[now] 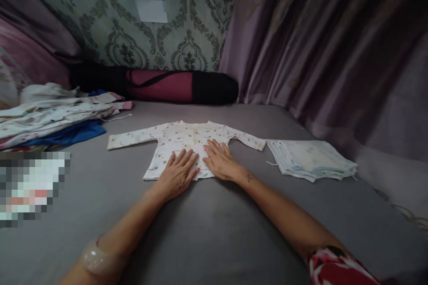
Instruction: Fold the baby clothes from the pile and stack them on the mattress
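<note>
A small white long-sleeved baby shirt (177, 136) with a scattered print lies spread on the grey bed sheet, its collar at the far side and both sleeves stretched out sideways. My left hand (179, 171) rests flat on the lower middle of the shirt, fingers apart. Beside it, my right hand (219, 159) presses flat on the lower right part, fingers also spread. The two hands are a short gap apart. They cover part of the shirt's front and hem. The right sleeve's cuff reaches the near corner of a stack of folded white clothes (310, 156).
A loose heap of clothes (60, 111) lies at the left, with a blue garment at its near edge. Behind, a black and pink long bag (160, 84) lies along the patterned wall. Purple curtains (284, 44) hang at the right. A pixelated patch hides something at the left edge.
</note>
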`<state>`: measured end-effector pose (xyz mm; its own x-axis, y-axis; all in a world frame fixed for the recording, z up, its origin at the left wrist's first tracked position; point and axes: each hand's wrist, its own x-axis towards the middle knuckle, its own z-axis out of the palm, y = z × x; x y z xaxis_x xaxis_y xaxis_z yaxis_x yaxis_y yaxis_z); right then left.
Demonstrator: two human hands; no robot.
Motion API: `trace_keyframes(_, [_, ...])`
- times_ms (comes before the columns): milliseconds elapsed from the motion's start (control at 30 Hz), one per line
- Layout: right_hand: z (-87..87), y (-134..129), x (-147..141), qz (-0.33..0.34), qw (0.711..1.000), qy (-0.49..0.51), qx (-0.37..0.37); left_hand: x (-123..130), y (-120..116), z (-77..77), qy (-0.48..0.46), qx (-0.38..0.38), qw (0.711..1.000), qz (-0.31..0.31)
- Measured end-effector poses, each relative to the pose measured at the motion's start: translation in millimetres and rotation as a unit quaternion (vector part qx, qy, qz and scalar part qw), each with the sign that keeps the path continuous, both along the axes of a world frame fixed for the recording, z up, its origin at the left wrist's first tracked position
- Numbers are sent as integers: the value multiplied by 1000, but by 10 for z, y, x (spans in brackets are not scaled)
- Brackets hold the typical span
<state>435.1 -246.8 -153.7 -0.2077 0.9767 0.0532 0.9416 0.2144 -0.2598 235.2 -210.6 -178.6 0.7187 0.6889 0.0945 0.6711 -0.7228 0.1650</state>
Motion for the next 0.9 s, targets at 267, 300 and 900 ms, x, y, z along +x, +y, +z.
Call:
trace_keyframes(267, [-112, -137, 27, -24, 1000, -12, -1, -15, 24, -29, 59, -16, 998, 10])
trace_keyframes(300, [-121, -134, 24, -26, 1000, -12, 1, -18, 29, -32, 56, -20, 998, 8])
trace_keyframes(900, [-53, -255, -5, 23, 1000, 9, -9, -399, 330, -127, 91, 32, 980, 172])
